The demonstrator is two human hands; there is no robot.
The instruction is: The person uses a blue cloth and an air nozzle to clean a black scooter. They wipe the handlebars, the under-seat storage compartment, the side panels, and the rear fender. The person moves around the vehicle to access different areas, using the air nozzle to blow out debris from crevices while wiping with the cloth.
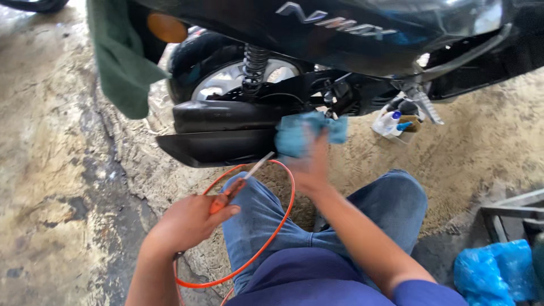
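Under one black scooter [340,34], two hands, one blue cloth [306,133], one orange-handled tool [229,192].

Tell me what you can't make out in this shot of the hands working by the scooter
Head view only:
- Right hand: motion-blurred, fingers hidden behind the blue cloth.
- Scooter part under the cloth: covered by it.
- Tool in the left hand: handle wrapped by the fingers, its thin tip blurred.
- Orange hose: cut off by the bottom edge.
- Bottles under the scooter: too small to identify.
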